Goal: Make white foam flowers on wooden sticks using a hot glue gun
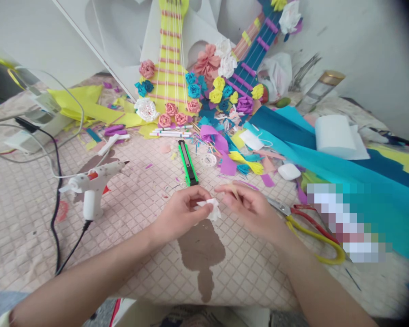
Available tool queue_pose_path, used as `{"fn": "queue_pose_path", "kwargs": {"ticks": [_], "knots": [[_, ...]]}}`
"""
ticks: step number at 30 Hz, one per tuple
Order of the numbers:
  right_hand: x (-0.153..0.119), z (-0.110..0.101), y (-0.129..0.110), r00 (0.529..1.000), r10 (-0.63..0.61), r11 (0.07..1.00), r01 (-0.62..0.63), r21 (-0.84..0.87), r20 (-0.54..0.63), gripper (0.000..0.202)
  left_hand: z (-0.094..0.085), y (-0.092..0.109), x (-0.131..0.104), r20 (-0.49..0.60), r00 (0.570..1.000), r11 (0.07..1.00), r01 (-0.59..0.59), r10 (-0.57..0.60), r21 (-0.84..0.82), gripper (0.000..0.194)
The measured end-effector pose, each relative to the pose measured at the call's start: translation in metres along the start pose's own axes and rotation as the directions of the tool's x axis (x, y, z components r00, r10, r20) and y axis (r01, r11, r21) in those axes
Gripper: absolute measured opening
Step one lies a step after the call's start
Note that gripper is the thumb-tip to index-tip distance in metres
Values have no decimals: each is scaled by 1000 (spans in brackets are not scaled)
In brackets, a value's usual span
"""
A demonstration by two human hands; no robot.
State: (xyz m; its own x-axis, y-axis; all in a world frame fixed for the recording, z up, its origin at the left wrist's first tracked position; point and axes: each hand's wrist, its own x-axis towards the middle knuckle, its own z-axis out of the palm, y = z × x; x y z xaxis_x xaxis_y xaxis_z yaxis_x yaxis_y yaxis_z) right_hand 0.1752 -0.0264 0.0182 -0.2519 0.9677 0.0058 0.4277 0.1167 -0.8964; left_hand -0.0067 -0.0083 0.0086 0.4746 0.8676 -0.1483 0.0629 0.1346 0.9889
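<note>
My left hand (187, 206) pinches a small white paper flower (214, 209) between thumb and fingers, above the quilted table cover. Just right of it, my right hand (247, 204) is closed around a thin tan stick (236, 191), its index finger pointing toward the flower without touching it. A green utility knife (188, 163) lies beyond my left hand. Scissors with red and yellow handles (313, 231) rest to the right, partly behind my right hand and forearm. Below both hands is a brown guitar-like shape (202, 250) on the cover.
A white glue gun (95, 181) with a black cord stands at the left. Two paper-flowered guitars, yellow (170, 75) and blue (252, 63), lean at the back. Teal paper (327, 172), a white roll (334, 136) and colourful scraps lie across the back and right.
</note>
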Motion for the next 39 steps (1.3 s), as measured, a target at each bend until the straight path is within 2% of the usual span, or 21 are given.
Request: {"fn": "queue_pose_path", "kwargs": {"ticks": [2,4,7,11,16,22,29,33,39], "knots": [[-2,-1,-1,997,-55,995,50,-87,-51,35,-1,0,0,-8,1000,1000,8,-8,-1,11],[-3,-1,-1,994,-98,983,90,-158,-45,38,-2,-1,1,-24,1000,1000,9,-9,26,12],[-3,2,-2,987,-159,965,153,-212,-11,34,-3,-2,1,-44,999,995,-16,21,99,11],[0,5,0,980,-196,948,181,-262,-32,27,-3,-4,1,-49,995,986,-73,82,152,10],[1,5,6,979,-187,933,151,-326,-79,22,-3,-6,0,-45,993,967,-99,113,234,12],[2,6,6,985,-131,941,87,-326,-114,21,-3,-6,-1,-56,991,929,-92,120,358,19],[2,6,2,998,13,985,-24,-168,-66,24,-3,-5,-1,-20,962,870,-237,272,433,18],[1,7,5,998,6,990,-14,-137,-54,23,-2,-2,-1,1,937,831,-309,348,462,18],[2,9,6,999,-1,989,-7,-150,-53,22,-2,-3,-1,-11,936,818,-303,353,489,17]]}}
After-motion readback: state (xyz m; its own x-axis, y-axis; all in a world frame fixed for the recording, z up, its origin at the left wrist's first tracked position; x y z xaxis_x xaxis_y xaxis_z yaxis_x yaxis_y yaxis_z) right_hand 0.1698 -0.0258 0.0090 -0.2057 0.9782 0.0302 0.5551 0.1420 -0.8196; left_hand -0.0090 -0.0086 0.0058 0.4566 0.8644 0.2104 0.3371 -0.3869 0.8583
